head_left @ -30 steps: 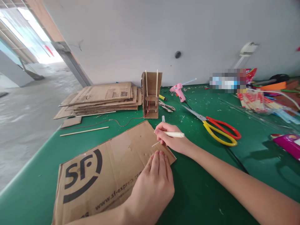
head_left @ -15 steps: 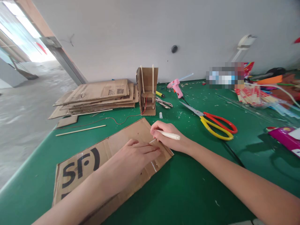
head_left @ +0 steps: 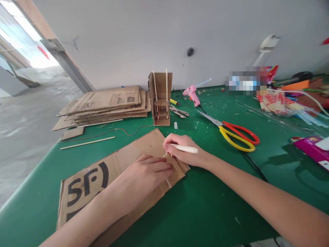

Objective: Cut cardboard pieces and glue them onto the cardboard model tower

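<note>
Pale grey wall rises behind our green surface, with bare floor off to the left. From the head view, we have a large brown cardboard sheet lying at a slant on the surface, its black "SF" print toward the left end. The fingers of our left hand lie nearly flat and close together, pressing down near the sheet's right end and pinching nothing. Just beside them, our right hand has its fingers closed around a white pen, tilted, its tip side toward the cardboard; we cannot tell whether it touches. Short white marks show on the sheet near both hands.

Beyond the sheet, we see a small clear cap, a thin wire, a loose wooden stick and a stack of flattened cardboard. Next to that stack stands an upright cardboard structure with two sticks. Farther right lie metal pliers, a pink glue gun and open scissors with red and yellow handles.
</note>
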`<action>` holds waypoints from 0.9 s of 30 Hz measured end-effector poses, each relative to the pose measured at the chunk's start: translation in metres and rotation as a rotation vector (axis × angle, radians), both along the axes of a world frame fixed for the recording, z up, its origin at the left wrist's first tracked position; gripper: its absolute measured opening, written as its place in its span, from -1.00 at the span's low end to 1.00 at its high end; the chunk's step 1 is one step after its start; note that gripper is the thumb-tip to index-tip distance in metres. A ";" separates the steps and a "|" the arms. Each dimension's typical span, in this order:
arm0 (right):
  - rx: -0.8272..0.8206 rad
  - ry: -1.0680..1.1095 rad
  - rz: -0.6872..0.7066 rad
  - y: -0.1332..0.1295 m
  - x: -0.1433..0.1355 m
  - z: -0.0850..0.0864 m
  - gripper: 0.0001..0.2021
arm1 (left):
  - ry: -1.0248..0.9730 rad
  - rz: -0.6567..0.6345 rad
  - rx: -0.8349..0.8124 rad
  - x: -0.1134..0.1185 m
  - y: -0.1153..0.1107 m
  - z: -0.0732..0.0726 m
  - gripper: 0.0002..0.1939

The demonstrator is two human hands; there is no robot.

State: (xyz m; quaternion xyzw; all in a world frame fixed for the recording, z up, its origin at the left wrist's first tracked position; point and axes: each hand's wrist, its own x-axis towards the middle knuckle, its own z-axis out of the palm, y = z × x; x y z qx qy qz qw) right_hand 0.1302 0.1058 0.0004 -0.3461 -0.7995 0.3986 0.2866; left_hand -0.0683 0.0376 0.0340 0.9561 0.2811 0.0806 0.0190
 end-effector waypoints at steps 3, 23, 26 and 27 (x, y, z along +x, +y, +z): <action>-0.001 0.003 0.002 0.000 0.000 0.000 -0.77 | -0.005 0.015 0.013 0.001 -0.002 -0.003 -0.71; -0.049 0.032 0.013 0.000 0.000 -0.001 -0.78 | -0.006 0.076 0.083 0.008 -0.012 -0.007 -0.76; -0.055 0.048 0.006 0.000 0.000 -0.001 -0.79 | -0.010 0.073 0.090 0.010 -0.013 -0.005 -0.75; -0.058 0.051 0.005 0.000 0.000 -0.001 -0.79 | -0.015 0.074 0.096 0.010 -0.013 -0.004 -0.74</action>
